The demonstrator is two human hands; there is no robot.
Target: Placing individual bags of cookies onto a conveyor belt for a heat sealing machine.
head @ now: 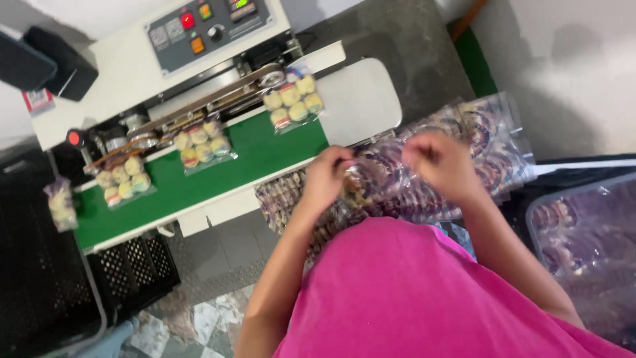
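I wear a plain bright pink top [424, 298], unpatterned, no visible print, seams or buttons. Both my arms are bare from above the elbow down. My left hand [328, 176] and right hand [440, 162] carry no gloves, rings, watch or bands.

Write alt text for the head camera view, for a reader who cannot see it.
A person in a pink shirt holds a clear plastic packet of small round sweets between the left hand and right hand, over a heap of similar packets. Beside them, three sealed packets ride the green conveyor belt of a white sealing machine.
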